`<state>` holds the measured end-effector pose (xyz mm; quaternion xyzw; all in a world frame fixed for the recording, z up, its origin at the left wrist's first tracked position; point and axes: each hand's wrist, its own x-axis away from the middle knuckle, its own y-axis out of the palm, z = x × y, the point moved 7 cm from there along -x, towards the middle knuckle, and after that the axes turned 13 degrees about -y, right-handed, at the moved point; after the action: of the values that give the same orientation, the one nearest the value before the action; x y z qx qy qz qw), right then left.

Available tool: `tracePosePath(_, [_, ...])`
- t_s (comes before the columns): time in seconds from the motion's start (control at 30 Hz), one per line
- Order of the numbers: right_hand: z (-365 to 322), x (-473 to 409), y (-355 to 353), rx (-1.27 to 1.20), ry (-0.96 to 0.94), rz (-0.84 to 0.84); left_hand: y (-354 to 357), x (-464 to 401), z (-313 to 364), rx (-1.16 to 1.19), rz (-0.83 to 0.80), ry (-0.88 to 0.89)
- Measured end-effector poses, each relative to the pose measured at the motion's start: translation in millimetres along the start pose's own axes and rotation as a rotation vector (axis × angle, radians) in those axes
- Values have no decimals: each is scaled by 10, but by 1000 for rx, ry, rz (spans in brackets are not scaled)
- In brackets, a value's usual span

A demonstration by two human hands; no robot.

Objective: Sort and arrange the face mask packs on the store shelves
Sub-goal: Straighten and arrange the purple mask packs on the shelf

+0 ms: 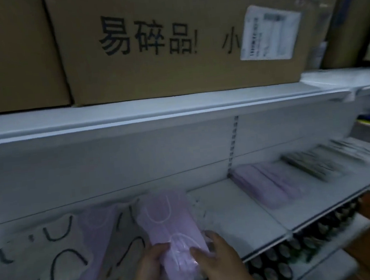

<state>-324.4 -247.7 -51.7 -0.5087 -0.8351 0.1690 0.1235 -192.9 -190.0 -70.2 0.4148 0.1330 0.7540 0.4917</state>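
Both hands are down at the shelf front: the left hand (150,270) has its fingers curled onto the near left corner of a clear-wrapped pack of lilac face masks (172,229), and the right hand (216,261) lies against the pack's right edge with fingers fairly straight, thumb on top of the wrapper. The pack lies flat between them on the white metal shelf (238,216), running back from the hands toward the rear panel. Just left of the left hand sits another lilac pack (96,234), and beyond that, clear packs of white masks with black ear loops (43,255). Off to the right of the right hand, well apart, lies a further stack of lilac masks (267,183), then blurred greyish packs (317,163). Above the hands, brown cardboard boxes with printed black characters (170,39) sit on the upper shelf.
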Motion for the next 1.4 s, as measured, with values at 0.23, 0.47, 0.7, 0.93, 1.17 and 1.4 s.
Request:
tracePosePath(0.23, [490,-136,-725,-470,127,-68,619,-455,-393,-86,40,-29])
tracePosePath(0.47, [919,-399,-1712,-569,161,0,1600,-1024,-879,14,57,-129])
tracePosePath(0.7, [1318,-891,-2467,-616,140,-34,2332,-1636,-1107,-24,-7,-66])
tracePosePath(0.93, [1534,-1268,-2746,-601,39,-15,2573,-1988,-1087,-140,56,10])
tracePosePath(1.17, [1535,-1474,-2783,-543,-35,-30,2692,-2239,-1041,-139,65,77])
tracePosePath(1.4, [1608,-1738,-2772,-458,-52,-102,2688,-2460,-852,-175,60,148])
